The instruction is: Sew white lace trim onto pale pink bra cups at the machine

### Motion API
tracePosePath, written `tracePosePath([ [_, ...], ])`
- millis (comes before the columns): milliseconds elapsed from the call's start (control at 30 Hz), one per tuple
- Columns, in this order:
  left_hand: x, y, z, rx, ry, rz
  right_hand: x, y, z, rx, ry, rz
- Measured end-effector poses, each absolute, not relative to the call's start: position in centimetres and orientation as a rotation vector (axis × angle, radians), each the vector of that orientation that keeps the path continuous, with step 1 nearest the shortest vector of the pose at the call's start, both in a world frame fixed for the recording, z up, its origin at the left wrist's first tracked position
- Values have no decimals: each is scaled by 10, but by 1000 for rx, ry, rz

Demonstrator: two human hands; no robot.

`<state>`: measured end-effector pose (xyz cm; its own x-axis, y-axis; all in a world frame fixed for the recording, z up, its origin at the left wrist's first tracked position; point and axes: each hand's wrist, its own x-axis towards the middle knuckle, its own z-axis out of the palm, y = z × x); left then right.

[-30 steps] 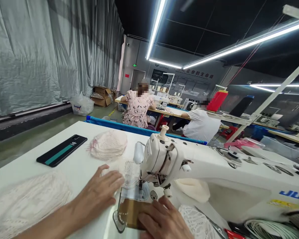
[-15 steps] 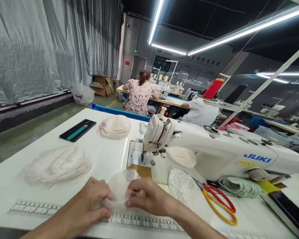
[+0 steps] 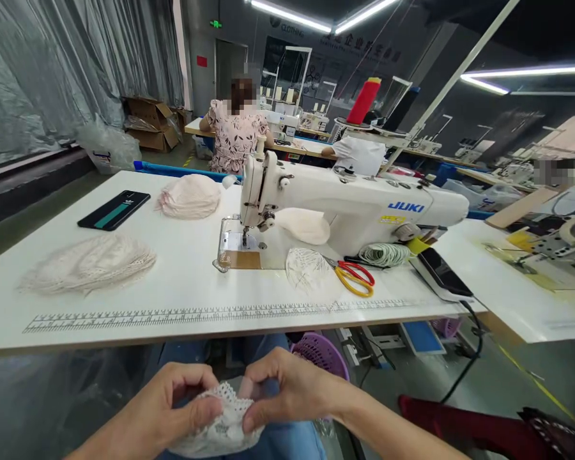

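Note:
Low in the view, over my lap, a white lace-edged fabric piece (image 3: 223, 425) is pinched between both hands. My left hand (image 3: 177, 406) grips its left side, thumb on top. My right hand (image 3: 282, 390) holds the right part of the lace edge between thumb and fingers. Beyond the table edge stands a white sewing machine (image 3: 354, 191), with its needle and presser foot over the metal plate. On the left of the table lie a stack of lace fabric pieces (image 3: 93, 262) and a stack of pale pink fabric pieces (image 3: 191, 195).
A printed ruler (image 3: 191, 316) runs along the table's front. Red-and-yellow-handled scissors (image 3: 357, 278) rest by a lace piece (image 3: 306, 268) and coiled pale cord (image 3: 386, 254). A black phone (image 3: 115, 209) lies at left. A purple basket (image 3: 321, 354) stands below the table. A co-worker (image 3: 237, 131) sits ahead.
Both hands have come off the tabletop, down and towards me, with the fabric piece still between them. The camera view has tilted downward and shows my lap.

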<state>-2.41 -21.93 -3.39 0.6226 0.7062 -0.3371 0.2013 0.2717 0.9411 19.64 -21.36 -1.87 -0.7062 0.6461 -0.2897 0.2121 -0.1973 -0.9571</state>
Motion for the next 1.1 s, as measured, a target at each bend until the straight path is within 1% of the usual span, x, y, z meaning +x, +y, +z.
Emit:
tracePosePath([
  [300, -12, -239, -32, 1372, 930, 342, 198, -234, -35, -1068, -1613, 1876],
  [433, -5, -241, -31, 1467, 1008, 321, 205, -239, -40, -1061, -1675, 1794],
  [700, -6, -241, -44, 1563, 1067, 322, 201, -244, -55, -1086, -1823, 1599],
  [967, -8, -239, -47, 1434, 1030, 355, 201, -238, -54, -1107, -1918, 1618],
  [1100, -10, -235, -52, 1266, 1040, 412, 201, -235, -54, -1088, -1854, 1704],
])
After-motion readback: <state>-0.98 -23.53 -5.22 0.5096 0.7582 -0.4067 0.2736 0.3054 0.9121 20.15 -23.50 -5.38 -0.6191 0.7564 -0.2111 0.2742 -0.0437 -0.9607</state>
